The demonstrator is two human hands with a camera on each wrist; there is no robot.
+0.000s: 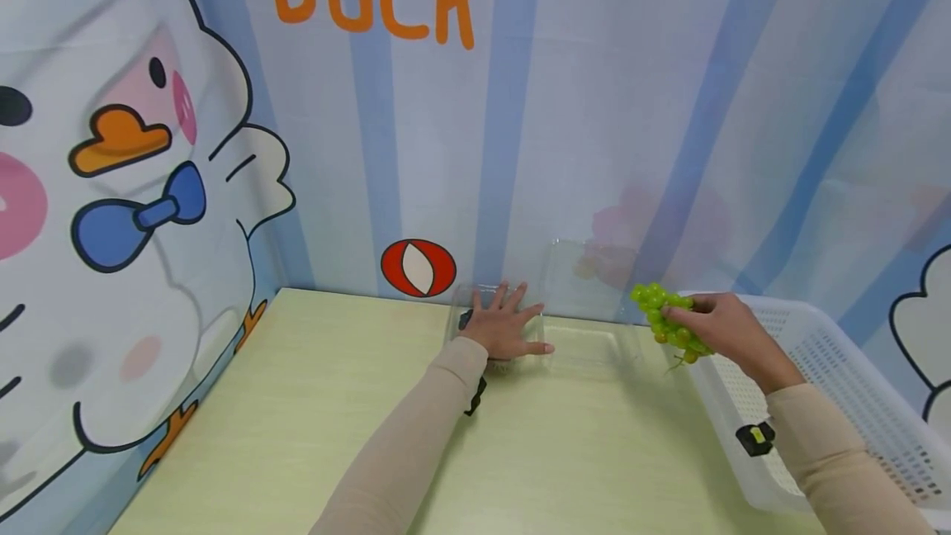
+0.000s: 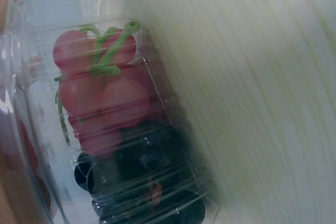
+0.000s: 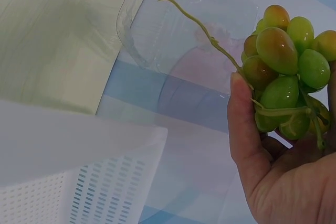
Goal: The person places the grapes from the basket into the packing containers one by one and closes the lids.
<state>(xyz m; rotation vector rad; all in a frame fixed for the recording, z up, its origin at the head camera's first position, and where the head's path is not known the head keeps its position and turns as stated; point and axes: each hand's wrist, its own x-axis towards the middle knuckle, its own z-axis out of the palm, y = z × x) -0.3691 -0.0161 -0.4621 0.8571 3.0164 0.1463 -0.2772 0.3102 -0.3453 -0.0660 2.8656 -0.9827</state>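
Observation:
My left hand [image 1: 501, 330] lies with spread fingers on top of a clear plastic box [image 1: 453, 322] near the back of the table. Inside that box, the left wrist view shows a bunch of red round fruit with green stems [image 2: 126, 100] above a cluster of dark round fruit [image 2: 152, 150]. My right hand [image 1: 731, 333] pinches a bunch of green grapes [image 1: 657, 304], held up beside the basket. Some grapes are tinged orange in the right wrist view, and a thin stem [image 3: 197, 20] sticks out. Between the hands stands another clear plastic box [image 1: 590, 347], its lid [image 1: 568, 275] raised.
A white perforated basket [image 1: 716, 403] stands on the right of the pale table [image 1: 357, 370], under my right forearm. Behind the table hangs a printed cloth [image 1: 438, 147] with blue stripes and a cartoon duck.

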